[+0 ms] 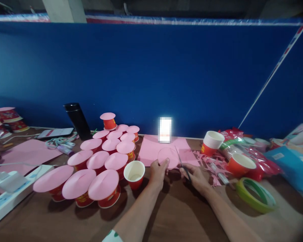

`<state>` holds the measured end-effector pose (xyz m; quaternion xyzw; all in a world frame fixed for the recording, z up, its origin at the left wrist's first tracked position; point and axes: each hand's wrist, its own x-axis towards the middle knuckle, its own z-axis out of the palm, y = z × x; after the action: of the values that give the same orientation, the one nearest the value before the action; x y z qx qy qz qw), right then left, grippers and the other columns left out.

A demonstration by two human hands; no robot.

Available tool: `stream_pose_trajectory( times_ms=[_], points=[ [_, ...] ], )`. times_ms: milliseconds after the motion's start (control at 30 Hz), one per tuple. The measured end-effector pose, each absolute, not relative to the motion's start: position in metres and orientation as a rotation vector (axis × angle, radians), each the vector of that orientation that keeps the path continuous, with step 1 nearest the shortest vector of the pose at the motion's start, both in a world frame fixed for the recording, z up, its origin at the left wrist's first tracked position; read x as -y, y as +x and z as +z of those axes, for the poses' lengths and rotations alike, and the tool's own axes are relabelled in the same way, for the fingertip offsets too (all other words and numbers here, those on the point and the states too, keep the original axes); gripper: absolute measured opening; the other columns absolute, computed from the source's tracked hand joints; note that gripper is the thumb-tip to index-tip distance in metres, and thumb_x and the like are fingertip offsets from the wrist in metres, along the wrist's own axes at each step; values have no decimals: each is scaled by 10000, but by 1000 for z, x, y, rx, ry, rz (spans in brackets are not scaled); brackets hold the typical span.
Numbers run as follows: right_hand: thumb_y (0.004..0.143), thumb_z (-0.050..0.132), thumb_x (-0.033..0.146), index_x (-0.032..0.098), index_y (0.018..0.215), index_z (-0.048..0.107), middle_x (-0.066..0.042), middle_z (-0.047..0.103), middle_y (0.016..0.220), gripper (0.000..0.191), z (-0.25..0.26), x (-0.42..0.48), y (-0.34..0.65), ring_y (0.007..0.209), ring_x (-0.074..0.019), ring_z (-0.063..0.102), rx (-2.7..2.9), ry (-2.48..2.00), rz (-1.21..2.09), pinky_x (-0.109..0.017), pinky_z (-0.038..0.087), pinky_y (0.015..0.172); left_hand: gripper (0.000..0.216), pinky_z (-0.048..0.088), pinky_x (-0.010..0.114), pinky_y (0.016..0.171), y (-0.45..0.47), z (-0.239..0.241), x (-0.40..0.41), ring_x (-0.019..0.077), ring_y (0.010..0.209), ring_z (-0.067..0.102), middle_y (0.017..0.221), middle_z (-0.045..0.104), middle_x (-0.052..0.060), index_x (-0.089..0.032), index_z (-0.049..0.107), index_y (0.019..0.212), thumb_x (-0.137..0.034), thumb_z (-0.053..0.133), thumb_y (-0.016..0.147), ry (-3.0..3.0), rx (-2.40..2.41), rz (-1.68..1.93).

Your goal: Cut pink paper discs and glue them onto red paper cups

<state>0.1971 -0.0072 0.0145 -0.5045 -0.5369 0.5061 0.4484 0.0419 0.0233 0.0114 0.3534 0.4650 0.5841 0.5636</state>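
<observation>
- Pink paper disc (168,157) hangs just above the desk (176,215), in front of a pink sheet (151,148); the fingers of my left hand (158,172) pinch its lower edge.
- My right hand (195,176) is wrapped round the scissors (182,163), blades touching the disc's right rim.
- I'd judge that short snips, feeding the disc round, would cut cleanest.
- An open red cup (134,174) stands just left.

Bare table (176,208) lies open in front; capped cups (103,161) crowd left, tape roll (256,195) right.

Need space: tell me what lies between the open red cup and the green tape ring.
In the head view: the left hand holding a pink paper disc, the right hand holding scissors, then pink scraps.
</observation>
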Motion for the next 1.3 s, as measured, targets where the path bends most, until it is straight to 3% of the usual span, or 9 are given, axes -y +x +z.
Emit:
stream_pose_trajectory(
  times_ms=[1300],
  points=[
    [707,674,529,142,1038,640,24,547,559,511,10,6,197,464,-93,462,1318,-1237,1228,-207,352,429,299,315,185,384,43,8,-22,65,381,427,445,499,-45,-140,553,634,-385,725,639,825,-1082,1343]
  ],
)
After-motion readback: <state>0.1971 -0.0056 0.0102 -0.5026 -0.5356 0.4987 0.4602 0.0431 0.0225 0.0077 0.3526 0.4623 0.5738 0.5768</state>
